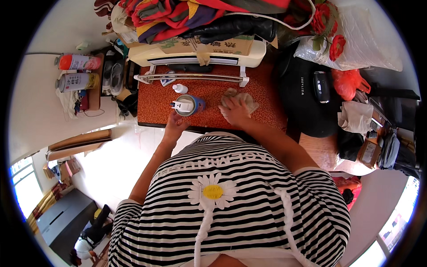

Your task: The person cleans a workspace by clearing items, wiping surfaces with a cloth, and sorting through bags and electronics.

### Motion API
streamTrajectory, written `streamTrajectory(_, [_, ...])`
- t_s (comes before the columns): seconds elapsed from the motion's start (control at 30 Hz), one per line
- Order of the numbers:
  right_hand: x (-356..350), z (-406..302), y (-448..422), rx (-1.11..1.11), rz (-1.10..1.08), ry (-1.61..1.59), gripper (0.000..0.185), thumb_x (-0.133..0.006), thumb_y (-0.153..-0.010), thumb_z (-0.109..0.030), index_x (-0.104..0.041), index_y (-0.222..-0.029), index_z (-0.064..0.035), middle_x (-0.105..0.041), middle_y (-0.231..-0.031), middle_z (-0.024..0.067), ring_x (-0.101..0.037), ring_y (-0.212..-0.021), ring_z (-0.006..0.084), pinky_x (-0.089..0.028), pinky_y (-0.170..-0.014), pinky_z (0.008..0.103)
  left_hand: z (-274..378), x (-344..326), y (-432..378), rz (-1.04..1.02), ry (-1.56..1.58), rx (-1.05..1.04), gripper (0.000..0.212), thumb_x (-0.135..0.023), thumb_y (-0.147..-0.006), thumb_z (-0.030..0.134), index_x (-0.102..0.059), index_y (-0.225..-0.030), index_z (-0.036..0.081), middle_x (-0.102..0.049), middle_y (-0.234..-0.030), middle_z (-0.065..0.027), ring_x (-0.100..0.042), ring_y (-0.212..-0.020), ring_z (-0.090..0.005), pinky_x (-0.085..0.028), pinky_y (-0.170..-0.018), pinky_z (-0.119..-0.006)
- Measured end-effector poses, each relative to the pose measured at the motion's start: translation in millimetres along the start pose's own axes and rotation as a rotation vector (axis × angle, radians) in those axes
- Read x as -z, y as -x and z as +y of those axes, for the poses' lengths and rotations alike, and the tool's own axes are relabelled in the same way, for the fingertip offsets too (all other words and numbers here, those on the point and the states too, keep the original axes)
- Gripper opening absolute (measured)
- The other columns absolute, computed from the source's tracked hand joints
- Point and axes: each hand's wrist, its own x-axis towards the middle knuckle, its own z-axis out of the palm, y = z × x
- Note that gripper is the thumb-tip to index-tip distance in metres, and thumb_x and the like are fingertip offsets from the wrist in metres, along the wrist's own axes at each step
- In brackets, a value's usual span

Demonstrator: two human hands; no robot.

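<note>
My left hand is at the table's front edge, thumb and fingers apart. Its fingertips reach the near left side of a blue can with a white nozzle top, which stands upright; whether they touch it is hard to tell. On the red patterned tabletop, my right hand presses down on a crumpled beige cloth, fingers spread over it. A small white bottle lies tilted just behind the can. Farther back is a small blue and white item, partly under a metal bar.
A cream appliance with metal bars spans the table's back, cardboard and clothes piled on it. To the right are a black case, a dark speaker-like device and a red plastic bag. Another person appears lower left.
</note>
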Motion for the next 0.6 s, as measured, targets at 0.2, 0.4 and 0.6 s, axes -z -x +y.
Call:
streamTrajectory(0.2, [-1,34,-9,-0.196,-0.006,0.178,0.051,-0.041,-0.086,-0.023,-0.024,-0.135,-0.0241,-0.013,-0.143,0.0068,-0.014,-0.131,0.0267,-0.012,-0.104,0.0501,23,-3,25,0.038,0.107,0.027,0.065,-0.064,-0.074,0.008,-0.028,-0.128,0.007,-0.044,-0.118,-0.0110,-0.048,-0.098,-0.0170,-0.043,-0.079,-0.029])
streamTrajectory(0.4, [-24,135,14,-0.423,0.371,-0.360,0.040,-0.046,-0.081,-0.013,-0.045,-0.121,-0.0171,-0.036,-0.131,0.0073,-0.035,-0.120,0.0283,-0.026,-0.099,0.0489,-8,-13,49,0.021,0.099,0.127,0.060,-0.066,-0.074,0.014,-0.034,-0.125,0.011,-0.048,-0.113,-0.0113,-0.048,-0.096,-0.0168,-0.043,-0.074,-0.027])
streamTrajectory(0.6, [18,83,31,-0.202,0.336,-0.156,0.036,-0.055,-0.077,-0.031,-0.053,-0.110,-0.0161,-0.040,-0.127,0.0071,-0.037,-0.118,0.0284,-0.030,-0.096,0.0478,-38,-27,84,-0.173,0.124,0.329,0.050,-0.061,-0.079,0.022,-0.040,-0.123,0.008,-0.053,-0.107,-0.0073,-0.052,-0.089,-0.0137,-0.046,-0.070,-0.027])
